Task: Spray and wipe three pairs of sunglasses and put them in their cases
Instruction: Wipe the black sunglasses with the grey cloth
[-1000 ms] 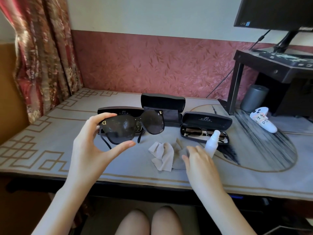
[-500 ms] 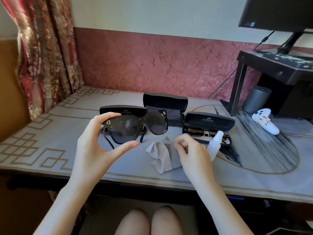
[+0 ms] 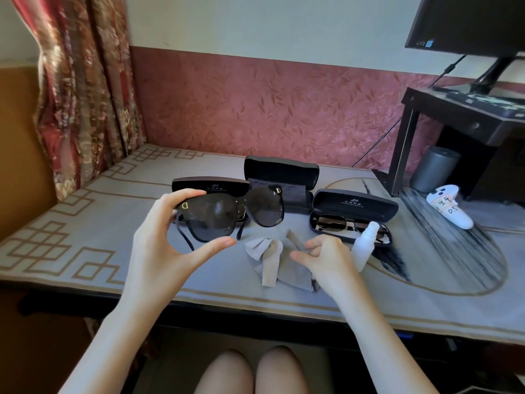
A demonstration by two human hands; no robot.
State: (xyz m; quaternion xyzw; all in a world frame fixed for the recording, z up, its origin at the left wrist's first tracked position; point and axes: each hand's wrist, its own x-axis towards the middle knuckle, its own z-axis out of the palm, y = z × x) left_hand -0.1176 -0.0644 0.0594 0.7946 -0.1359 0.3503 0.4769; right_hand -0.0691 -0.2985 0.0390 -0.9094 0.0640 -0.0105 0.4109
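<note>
The left hand (image 3: 159, 245) is gripping the glossy black sunglasses (image 3: 227, 214) by one broad lens rim, holding them above the table (image 3: 85, 223). The right hand (image 3: 329, 260) is pinching the crumpled grey cloth (image 3: 270, 260) just beside the white spray bottle (image 3: 366, 245). The table's front edge is running under both wrists.

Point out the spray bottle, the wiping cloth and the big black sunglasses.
spray bottle (image 3: 364, 249): head view, on its white body.
wiping cloth (image 3: 265, 258): head view, on the crumpled pale fold.
black sunglasses (image 3: 213, 218): head view, on the middle of the dark lens at picture left.
</note>
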